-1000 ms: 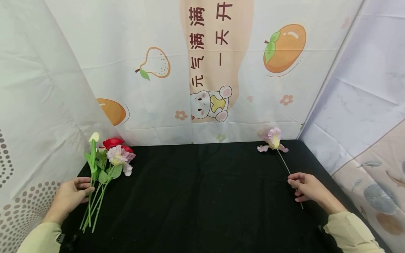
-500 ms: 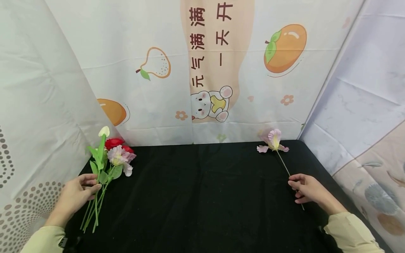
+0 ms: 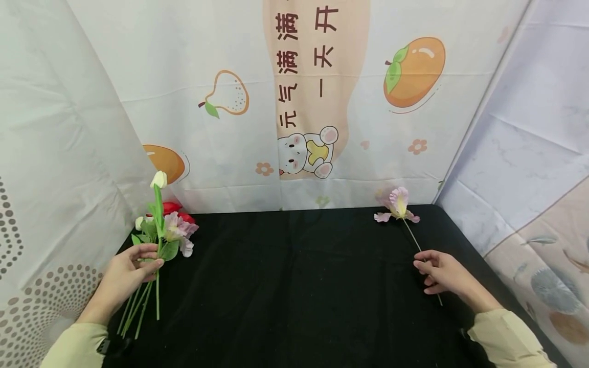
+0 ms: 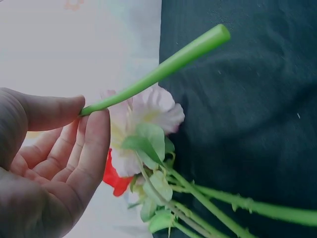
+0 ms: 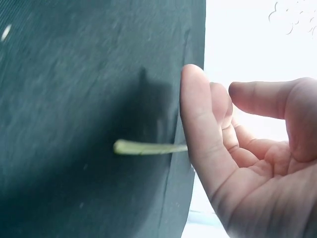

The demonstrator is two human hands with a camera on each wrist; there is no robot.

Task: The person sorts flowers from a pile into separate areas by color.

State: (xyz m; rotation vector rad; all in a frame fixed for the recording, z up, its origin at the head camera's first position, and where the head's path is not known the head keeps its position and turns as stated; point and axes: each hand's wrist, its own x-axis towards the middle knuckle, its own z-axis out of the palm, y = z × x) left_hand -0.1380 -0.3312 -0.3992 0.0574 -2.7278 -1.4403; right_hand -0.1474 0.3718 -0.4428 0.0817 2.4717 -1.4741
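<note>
My left hand (image 3: 133, 268) pinches the green stem of a white tulip (image 3: 159, 180) between thumb and fingertips, and the stem's lower end points out in the left wrist view. Beneath it lie several other artificial flowers: a red flower (image 3: 172, 207), a pale purple iris (image 3: 177, 230) and another white bud (image 3: 139, 223), partly covered by the hand and tulip. On the right, my right hand (image 3: 444, 273) hovers over the thin stem of a single purple iris (image 3: 398, 202). In the right wrist view, that stem (image 5: 148, 148) passes behind the fingers, and thumb and fingertips are apart.
A black cloth (image 3: 285, 286) covers the table and stretches between the two hands. White printed curtains (image 3: 221, 143) hang along the back and both sides. The lone iris's bloom is near the table's back edge.
My left hand has moved right and away from me, lifting the tulip off the bunch, with its bloom now higher and further right. The right hand has shifted only slightly; its iris lies still.
</note>
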